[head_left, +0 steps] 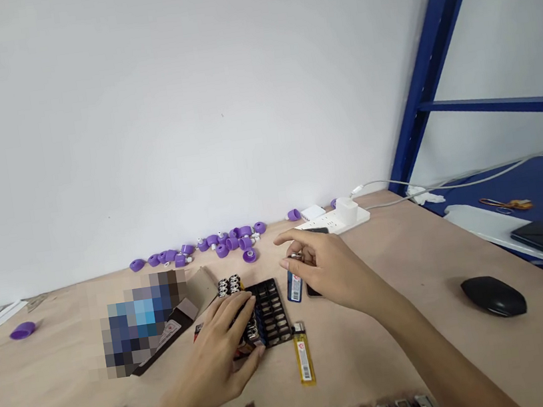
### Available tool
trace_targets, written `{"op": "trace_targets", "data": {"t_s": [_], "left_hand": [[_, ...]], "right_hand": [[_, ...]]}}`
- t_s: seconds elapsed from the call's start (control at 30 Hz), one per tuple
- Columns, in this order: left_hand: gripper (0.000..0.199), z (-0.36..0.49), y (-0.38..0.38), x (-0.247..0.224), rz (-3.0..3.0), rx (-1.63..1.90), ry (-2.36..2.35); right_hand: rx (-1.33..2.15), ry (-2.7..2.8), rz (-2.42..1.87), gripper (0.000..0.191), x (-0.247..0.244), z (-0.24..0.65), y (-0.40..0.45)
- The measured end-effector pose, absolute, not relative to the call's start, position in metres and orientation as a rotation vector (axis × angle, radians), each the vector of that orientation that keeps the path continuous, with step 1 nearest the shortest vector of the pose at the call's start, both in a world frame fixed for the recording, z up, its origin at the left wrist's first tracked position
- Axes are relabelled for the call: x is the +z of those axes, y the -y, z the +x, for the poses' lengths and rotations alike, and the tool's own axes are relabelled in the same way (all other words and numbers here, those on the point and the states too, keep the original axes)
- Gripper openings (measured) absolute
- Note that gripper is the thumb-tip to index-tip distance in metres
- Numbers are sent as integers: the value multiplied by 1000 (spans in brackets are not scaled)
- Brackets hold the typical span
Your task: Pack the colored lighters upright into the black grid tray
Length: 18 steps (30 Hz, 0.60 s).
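Right hand point(328, 264), fingers narrow, pinching top of blue lighter point(294, 288) just right of black tray point(280, 313) on worktop point(374, 357). Left hand point(219, 352) spans clustered lighters point(253, 329) at tray's left side; whether gripping, cannot tell. Sound handling likely means lighter upright, left touch light, neighbours untoppled.

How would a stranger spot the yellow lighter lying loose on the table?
On the beige table, find the black slotted tray. Just off its near right corner lies the yellow lighter, its yellow body unlike the blue lighter by the right hand.
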<state>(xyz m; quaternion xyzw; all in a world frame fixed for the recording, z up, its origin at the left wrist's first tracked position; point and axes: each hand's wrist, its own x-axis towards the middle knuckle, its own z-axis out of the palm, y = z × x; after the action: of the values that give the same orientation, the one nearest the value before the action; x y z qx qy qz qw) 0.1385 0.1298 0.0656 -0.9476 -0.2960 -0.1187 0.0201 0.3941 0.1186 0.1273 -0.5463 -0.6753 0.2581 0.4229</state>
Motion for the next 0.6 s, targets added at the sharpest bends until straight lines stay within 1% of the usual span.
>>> {"op": "trace_targets", "data": {"t_s": [0.17, 0.27, 0.37, 0.43, 0.6], "left_hand": [[69, 141, -125, 69, -2936, -468, 940], [64, 138, -124, 69, -2902, -497, 982], [58, 132, -125, 71, -2871, -459, 1014], [58, 127, -125, 74, -2875, -402, 1030], [58, 123, -121, 82, -2908, -296, 1079]], "right_hand": [[671, 1671, -1327, 21, 119, 384, -123], [667, 1644, -1386, 18, 106, 378, -130], [666, 1642, -1419, 12, 95, 376, -136], [676, 1653, -1417, 9, 91, 376, -137], [732, 1669, -1414, 13, 89, 373, -137]]}}
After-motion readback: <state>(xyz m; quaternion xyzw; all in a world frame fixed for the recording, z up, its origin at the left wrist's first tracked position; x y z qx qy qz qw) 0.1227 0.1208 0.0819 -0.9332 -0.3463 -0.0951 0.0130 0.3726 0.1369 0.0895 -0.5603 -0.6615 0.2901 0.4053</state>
